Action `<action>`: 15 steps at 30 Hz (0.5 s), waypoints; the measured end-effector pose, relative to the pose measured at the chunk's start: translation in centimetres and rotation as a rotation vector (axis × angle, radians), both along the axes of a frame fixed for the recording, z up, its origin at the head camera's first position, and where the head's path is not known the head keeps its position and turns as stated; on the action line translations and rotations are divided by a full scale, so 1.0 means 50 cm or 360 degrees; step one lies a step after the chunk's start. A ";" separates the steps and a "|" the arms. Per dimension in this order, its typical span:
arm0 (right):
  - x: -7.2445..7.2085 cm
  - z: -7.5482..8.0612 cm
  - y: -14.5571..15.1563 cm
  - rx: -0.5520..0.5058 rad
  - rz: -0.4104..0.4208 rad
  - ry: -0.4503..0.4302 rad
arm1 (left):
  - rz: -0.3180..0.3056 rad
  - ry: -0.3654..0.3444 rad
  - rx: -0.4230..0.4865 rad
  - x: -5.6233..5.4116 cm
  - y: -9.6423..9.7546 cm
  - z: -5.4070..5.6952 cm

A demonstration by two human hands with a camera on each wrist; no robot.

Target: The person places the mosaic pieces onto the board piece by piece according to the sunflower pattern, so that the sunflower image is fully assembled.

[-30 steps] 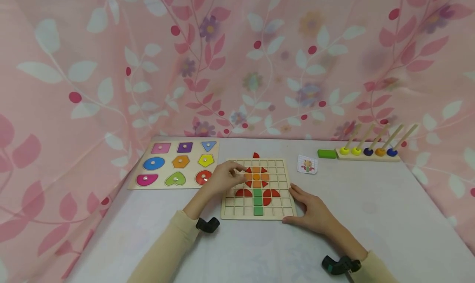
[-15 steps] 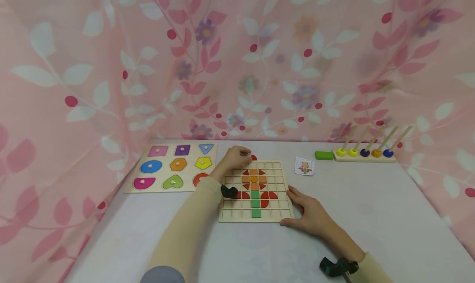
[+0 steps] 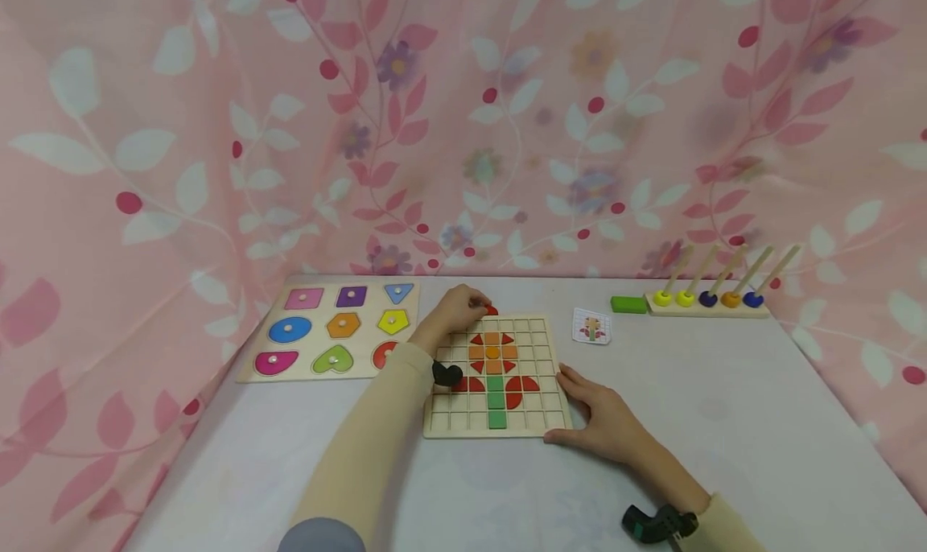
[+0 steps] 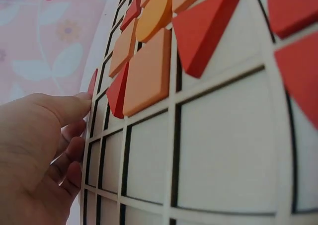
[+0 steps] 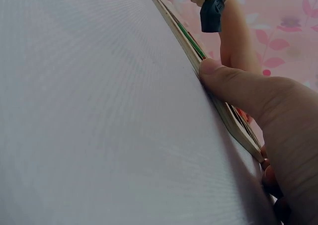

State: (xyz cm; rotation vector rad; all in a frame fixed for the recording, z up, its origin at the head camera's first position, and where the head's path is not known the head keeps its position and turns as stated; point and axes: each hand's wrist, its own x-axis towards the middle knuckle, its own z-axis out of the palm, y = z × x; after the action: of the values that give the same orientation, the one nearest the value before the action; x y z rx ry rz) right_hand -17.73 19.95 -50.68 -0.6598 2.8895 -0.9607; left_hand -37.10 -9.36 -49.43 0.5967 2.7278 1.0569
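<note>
The wooden grid board (image 3: 452, 423) lies on the table, bearing a flower of orange squares, an orange disc, red triangles, red quarter-circles and green squares (image 3: 496, 401). My left hand (image 3: 458, 309) reaches over its far left side. Thumb and fingers pinch a red quarter-circle piece (image 3: 492, 311) just behind the far edge; in the left wrist view the thumb tip meets this red piece (image 4: 93, 82), and the curled fingers sit below. My right hand (image 3: 604, 419) grips the board's near right corner, thumb on the front edge (image 5: 211, 68) and fingers along the right side.
At the left lies a knobbed shape puzzle (image 3: 249, 371). A small pattern card (image 3: 591, 327) is right of the board. Behind it are a green block (image 3: 628, 304) and a peg stand with coloured beads (image 3: 706, 311). A pink floral curtain (image 3: 463, 133) hangs at the back.
My left hand has moved from the orange flower pieces to the red quarter-circle behind the board, its fingers now closed at it. My right hand keeps holding the board's corner.
</note>
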 end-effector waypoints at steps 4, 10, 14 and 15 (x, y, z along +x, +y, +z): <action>0.001 0.000 -0.001 0.0002 0.0003 -0.0012 | 0.0044 0.0027 -0.0056 0.000 -0.005 -0.001; 0.001 -0.001 -0.001 0.0011 -0.0007 -0.0021 | 0.0098 0.0011 -0.0108 -0.001 -0.004 0.008; 0.000 0.000 -0.001 0.0010 -0.0005 -0.0021 | 0.0055 0.0004 -0.0128 0.003 0.000 0.023; 0.000 0.000 -0.001 0.0008 -0.0004 -0.0021 | 0.0028 0.0010 -0.0138 0.004 0.001 0.027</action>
State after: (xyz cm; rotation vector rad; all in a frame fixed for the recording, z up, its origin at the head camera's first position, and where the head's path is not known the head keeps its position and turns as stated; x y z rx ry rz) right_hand -17.73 19.90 -50.69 -0.6468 2.8810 -0.9544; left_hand -36.89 -9.32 -48.05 0.5642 2.7729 0.9359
